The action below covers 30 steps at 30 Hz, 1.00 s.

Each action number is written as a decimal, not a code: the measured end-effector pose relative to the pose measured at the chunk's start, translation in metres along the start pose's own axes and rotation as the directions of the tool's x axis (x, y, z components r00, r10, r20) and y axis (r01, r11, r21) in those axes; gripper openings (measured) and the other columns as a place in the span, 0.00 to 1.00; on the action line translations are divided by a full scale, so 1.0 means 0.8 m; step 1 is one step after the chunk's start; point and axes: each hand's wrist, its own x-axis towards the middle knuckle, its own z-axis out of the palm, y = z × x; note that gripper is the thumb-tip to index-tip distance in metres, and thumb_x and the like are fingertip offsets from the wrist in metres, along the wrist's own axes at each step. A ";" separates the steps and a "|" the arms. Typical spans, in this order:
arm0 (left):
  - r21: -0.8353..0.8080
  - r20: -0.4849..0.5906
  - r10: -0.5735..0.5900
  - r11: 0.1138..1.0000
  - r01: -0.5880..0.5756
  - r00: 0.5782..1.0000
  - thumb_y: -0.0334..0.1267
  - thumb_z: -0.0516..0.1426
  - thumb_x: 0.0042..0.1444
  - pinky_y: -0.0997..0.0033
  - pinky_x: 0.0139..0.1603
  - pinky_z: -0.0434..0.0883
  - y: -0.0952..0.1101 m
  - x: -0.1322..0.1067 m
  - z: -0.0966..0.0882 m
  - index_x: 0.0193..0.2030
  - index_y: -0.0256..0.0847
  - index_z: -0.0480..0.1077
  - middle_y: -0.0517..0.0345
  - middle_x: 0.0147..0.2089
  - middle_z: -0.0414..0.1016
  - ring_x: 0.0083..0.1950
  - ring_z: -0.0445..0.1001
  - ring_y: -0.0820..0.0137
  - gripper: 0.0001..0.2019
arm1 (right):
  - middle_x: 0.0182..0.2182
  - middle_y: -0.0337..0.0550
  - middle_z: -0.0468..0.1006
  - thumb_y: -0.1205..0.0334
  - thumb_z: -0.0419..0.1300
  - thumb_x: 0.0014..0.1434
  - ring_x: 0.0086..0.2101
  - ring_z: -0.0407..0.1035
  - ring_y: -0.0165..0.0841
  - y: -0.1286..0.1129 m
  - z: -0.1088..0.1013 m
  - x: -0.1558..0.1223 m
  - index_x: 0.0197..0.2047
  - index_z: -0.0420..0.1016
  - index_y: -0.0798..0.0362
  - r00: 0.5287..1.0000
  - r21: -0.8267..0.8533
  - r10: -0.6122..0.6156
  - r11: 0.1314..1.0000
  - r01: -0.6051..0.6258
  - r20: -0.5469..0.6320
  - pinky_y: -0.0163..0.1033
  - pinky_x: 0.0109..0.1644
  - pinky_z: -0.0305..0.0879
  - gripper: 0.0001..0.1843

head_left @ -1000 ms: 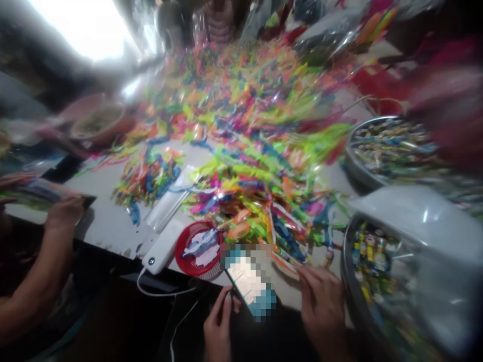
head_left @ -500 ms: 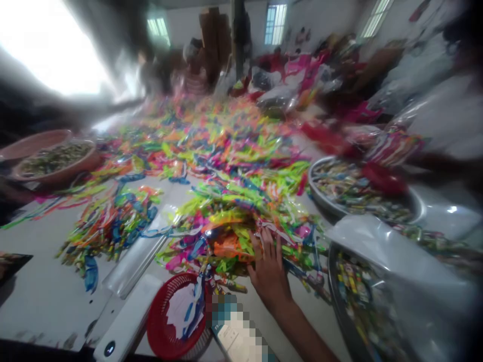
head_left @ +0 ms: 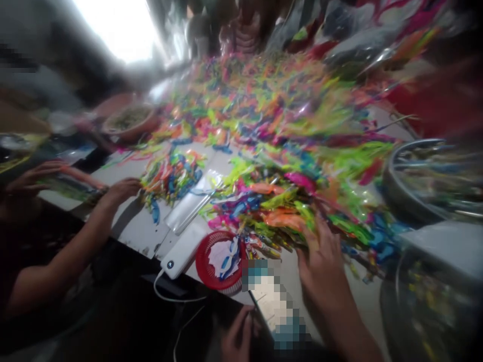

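Now my right hand (head_left: 326, 259) rests, fingers loosely spread, on the bright packets' (head_left: 285, 218) near edge, bare tabletop (head_left: 290, 265) just this side; my left hand (head_left: 239, 333) curls by its rim, hold unclear

Pile (head_left: 283, 219) glossy thin plastic, basket (head_left: 201, 269) perforated plastic, slip (head_left: 216, 257) inside matt paper, white box (head_left: 183, 251) smooth plastic, strip (head_left: 190, 208) shiny clear plastic, basin (head_left: 400, 193) smooth metal, sheet (head_left: 449, 244) translucent plastic film, tabletop (head_left: 138, 232) mostly matt.

right hand (head_left: 322, 259) stretched forward, fingers (head_left: 324, 234) extended and slightly apart, bare forearm (head_left: 349, 317) slanting in from lower right, left hand (head_left: 239, 334) low, partly shadowed, fingers bent close together
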 end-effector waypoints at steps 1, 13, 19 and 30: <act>-0.023 0.023 -0.006 1.000 0.006 1.000 0.69 0.64 0.51 0.70 0.38 0.77 -0.004 0.001 -0.001 0.41 0.44 0.86 0.54 0.26 0.80 0.30 0.78 0.63 0.29 | 0.76 0.58 0.53 0.71 0.52 0.68 0.74 0.47 0.53 -0.016 -0.002 -0.003 0.77 0.57 0.52 0.999 0.073 -0.035 0.997 0.035 0.001 0.69 0.75 0.49 0.35; -0.121 0.219 0.026 0.993 0.001 0.975 0.53 0.63 0.63 0.75 0.43 0.73 -0.006 0.002 -0.013 0.50 0.40 0.83 0.56 0.32 0.80 0.35 0.77 0.70 0.19 | 0.52 0.51 0.82 0.73 0.56 0.70 0.62 0.69 0.46 -0.097 0.057 0.086 0.58 0.80 0.55 0.782 0.273 -0.612 0.777 0.567 0.119 0.70 0.79 0.41 0.18; -0.172 0.216 0.013 0.985 0.025 0.976 0.49 0.65 0.64 0.76 0.44 0.72 -0.010 0.001 -0.012 0.51 0.41 0.83 0.58 0.32 0.80 0.35 0.76 0.72 0.16 | 0.50 0.50 0.80 0.73 0.56 0.70 0.51 0.75 0.43 -0.064 -0.043 0.086 0.67 0.73 0.50 0.977 0.340 -0.211 0.920 0.196 0.009 0.56 0.60 0.75 0.25; -0.194 0.195 -0.015 0.979 0.054 0.981 0.47 0.66 0.63 0.74 0.45 0.73 -0.010 -0.001 -0.010 0.52 0.41 0.83 0.59 0.32 0.80 0.36 0.76 0.72 0.17 | 0.49 0.51 0.80 0.62 0.53 0.73 0.49 0.76 0.45 -0.042 -0.050 -0.096 0.60 0.74 0.52 0.967 0.323 0.156 0.922 -0.215 0.200 0.51 0.55 0.73 0.16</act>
